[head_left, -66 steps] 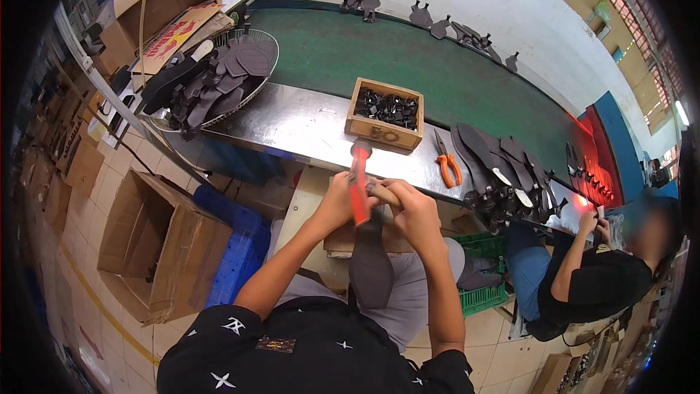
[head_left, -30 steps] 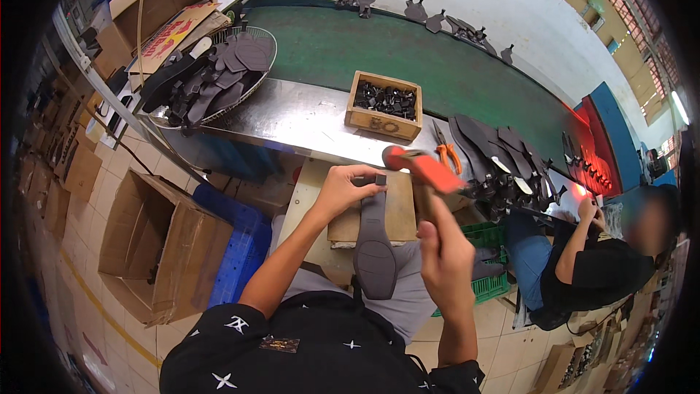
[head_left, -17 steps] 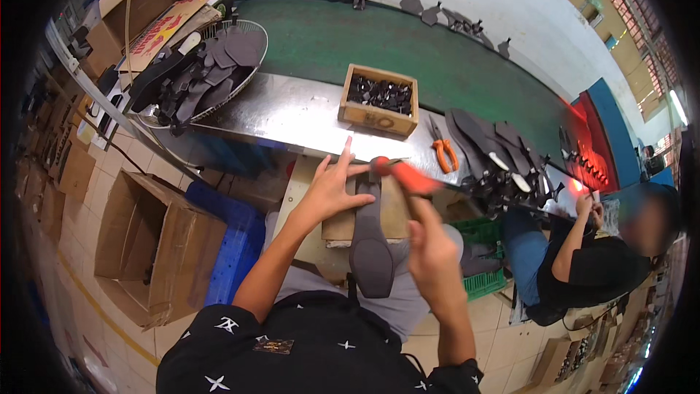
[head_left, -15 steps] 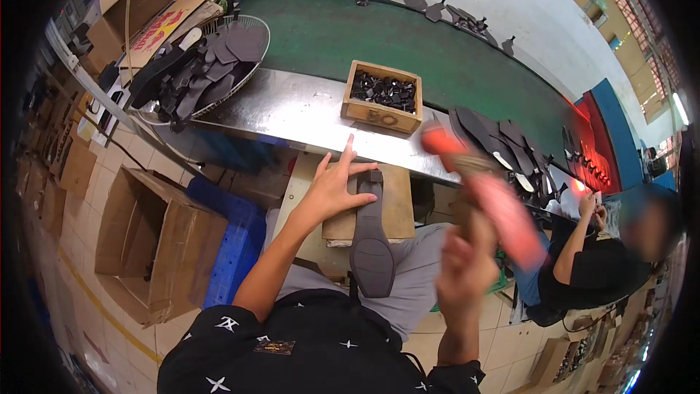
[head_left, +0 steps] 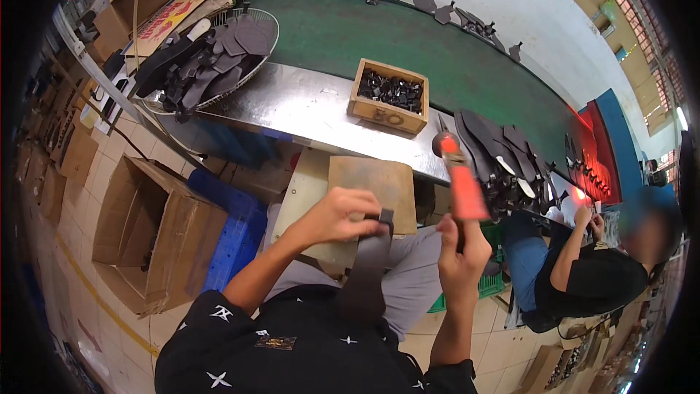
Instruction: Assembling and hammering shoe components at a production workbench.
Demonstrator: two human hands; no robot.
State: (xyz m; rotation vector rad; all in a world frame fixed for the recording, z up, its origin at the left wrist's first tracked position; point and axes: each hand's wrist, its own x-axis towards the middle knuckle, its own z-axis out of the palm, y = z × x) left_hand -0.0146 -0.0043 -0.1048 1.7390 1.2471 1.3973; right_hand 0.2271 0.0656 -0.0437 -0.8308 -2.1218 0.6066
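Head view: strap pinned on block, hammer raised.
Left hand [head_left: 341, 213] fingers press a dark strap [head_left: 367, 265] onto the wooden block [head_left: 368, 181]; right hand [head_left: 461, 251] fingers clamp an orange-handled hammer [head_left: 457, 179], head above them.

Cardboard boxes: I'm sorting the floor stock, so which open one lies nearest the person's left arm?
The big brown cardboard box on the tiled floor, flaps open, beside the blue crate. The other boxes sit farther left or up by the belt.

Strap [head_left: 368, 263] on board [head_left: 364, 186] (box [head_left: 388, 96] behind)
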